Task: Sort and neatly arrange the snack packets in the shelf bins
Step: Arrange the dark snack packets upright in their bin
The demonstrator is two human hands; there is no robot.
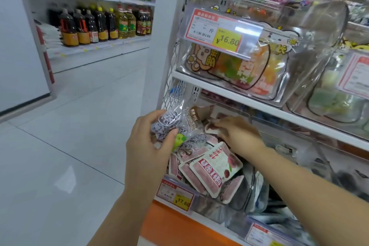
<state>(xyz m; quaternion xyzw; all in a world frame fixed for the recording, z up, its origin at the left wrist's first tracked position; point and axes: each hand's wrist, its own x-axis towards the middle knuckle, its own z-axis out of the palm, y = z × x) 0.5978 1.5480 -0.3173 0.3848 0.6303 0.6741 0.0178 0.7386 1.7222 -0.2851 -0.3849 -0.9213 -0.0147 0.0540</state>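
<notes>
The left hand [151, 142] clasps a clear bag of purple sweets [171, 124], long axis roughly upright. Just right of it, the right hand [237, 134] seems to pinch a pink packet [210, 127] inside the bin [207, 205], nearer the pile.

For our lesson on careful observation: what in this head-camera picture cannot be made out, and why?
1. Head view, small print on the 16.80 price tag: blurred.
2. Head view, whether the right hand grips a pink packet: its fingers lie among the packets.
3. Head view, bottom-right price tag: cut off by the lower edge.
4. Head view, part of the clear candy bag: covered by the left hand.
</notes>
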